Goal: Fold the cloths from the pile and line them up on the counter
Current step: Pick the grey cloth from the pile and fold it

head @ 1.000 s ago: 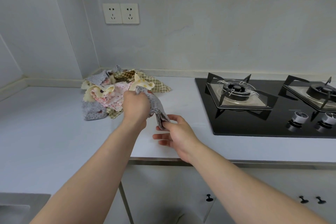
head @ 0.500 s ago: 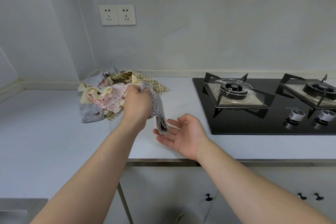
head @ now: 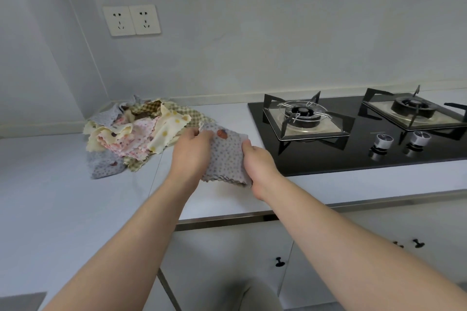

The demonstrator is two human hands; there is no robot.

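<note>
Both hands hold a grey dotted cloth with a scalloped hem (head: 226, 156) spread between them above the pale grey counter (head: 63, 197): the left hand (head: 192, 156) pinches its upper left edge, and the right hand (head: 257, 161) grips its right edge. The crumpled pile of cream, pink, checked and grey cloths (head: 136, 136) lies just left, and a black glass gas hob (head: 353, 134) sits to the right

Right burner (head: 414, 108) cut off at frame edge
</note>
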